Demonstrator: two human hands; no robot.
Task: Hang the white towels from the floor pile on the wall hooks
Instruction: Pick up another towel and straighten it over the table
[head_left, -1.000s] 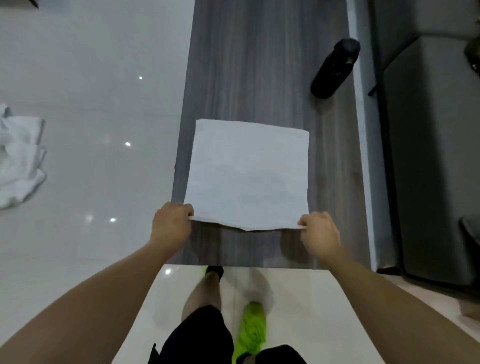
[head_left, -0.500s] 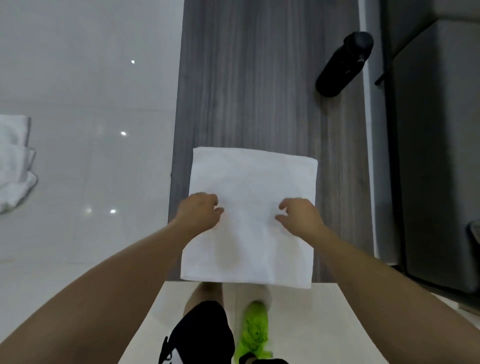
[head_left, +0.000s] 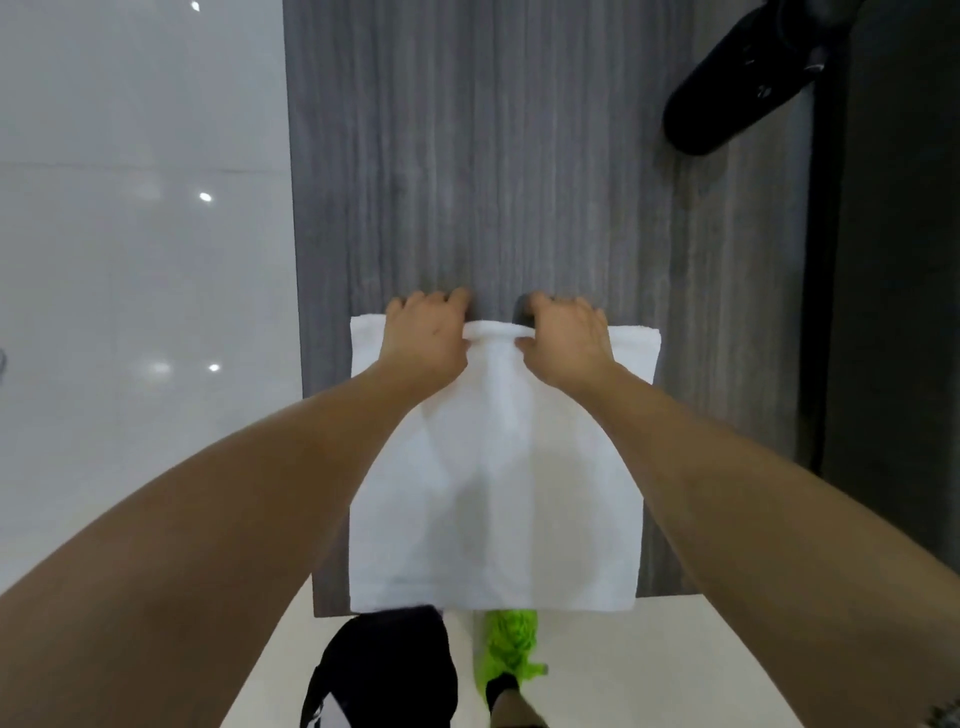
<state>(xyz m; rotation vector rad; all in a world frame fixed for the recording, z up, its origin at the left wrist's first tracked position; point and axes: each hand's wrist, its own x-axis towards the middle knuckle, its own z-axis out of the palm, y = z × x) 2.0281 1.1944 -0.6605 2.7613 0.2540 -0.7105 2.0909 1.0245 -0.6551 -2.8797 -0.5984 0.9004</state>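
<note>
Hands now atop towel

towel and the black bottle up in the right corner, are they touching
Apart. The head view shows the towel held by both hands low on the grey panel, with bare panel between it and the black bottle.

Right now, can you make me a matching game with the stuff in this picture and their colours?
Things:
1. towel
2. wall panel
3. shoe
4. bottle-shaped thing

Colours:
A. black
B. bright green
C. white
D. grey wood grain

Pairs: 1-C, 2-D, 3-B, 4-A.

Both hands, the left hand and right hand, hold the towel's top edge against the panel.
</note>
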